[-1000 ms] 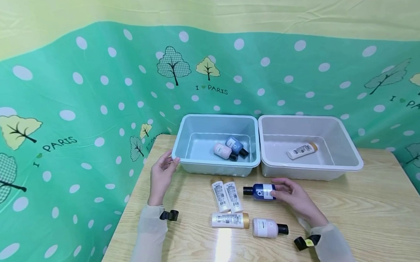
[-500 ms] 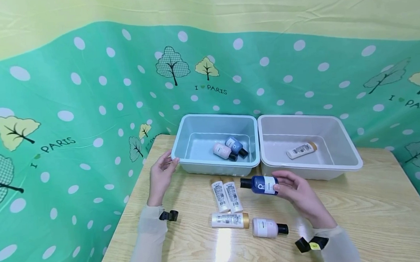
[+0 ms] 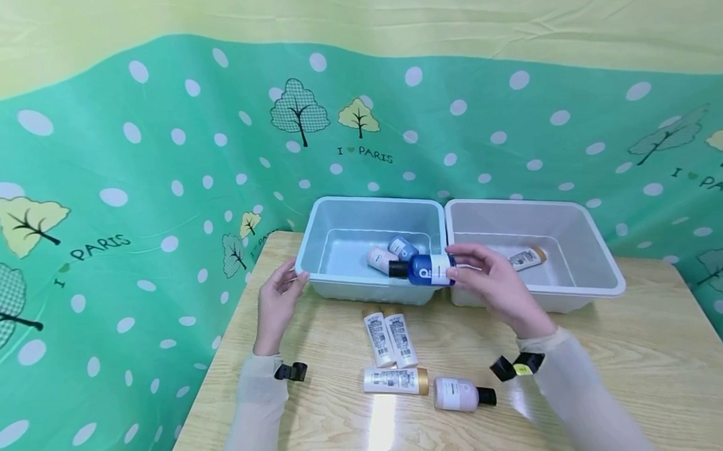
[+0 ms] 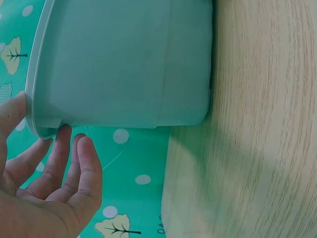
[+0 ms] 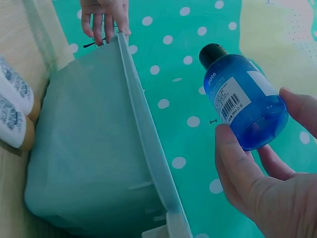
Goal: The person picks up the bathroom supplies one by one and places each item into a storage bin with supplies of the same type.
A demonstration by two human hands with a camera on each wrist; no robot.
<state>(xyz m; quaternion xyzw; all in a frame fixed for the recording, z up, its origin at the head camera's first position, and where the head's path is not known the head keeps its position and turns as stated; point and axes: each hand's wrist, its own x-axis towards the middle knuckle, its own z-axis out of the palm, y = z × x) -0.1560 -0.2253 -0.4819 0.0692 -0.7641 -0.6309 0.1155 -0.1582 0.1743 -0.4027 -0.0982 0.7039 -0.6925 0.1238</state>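
Note:
My right hand (image 3: 502, 288) holds a dark blue bottle (image 3: 431, 269) with a black cap near its base, between thumb and fingers. The bottle lies sideways above the front rim of the light blue bin (image 3: 346, 280), cap pointing left. In the right wrist view the bottle (image 5: 242, 101) shows a white label and barcode. At the bin's front left corner, my left hand (image 3: 279, 303) pinches the rim, thumb on one side and fingertips under the lip in the left wrist view. Inside that bin are a pink bottle (image 3: 378, 258) and another blue bottle (image 3: 403, 248), partly hidden.
A pale grey bin (image 3: 582, 288) stands right of the blue one, with a white tube (image 3: 528, 258) inside. On the wooden table (image 3: 659, 374) lie two slanted white tubes (image 3: 378, 339), a sideways tube (image 3: 392, 380) and a pink bottle (image 3: 456, 393). A patterned curtain (image 3: 492, 159) hangs behind.
My right hand has lifted the blue bottle off the table and carried it up and left to the blue bin's front rim. My left hand has stayed on the bin corner.

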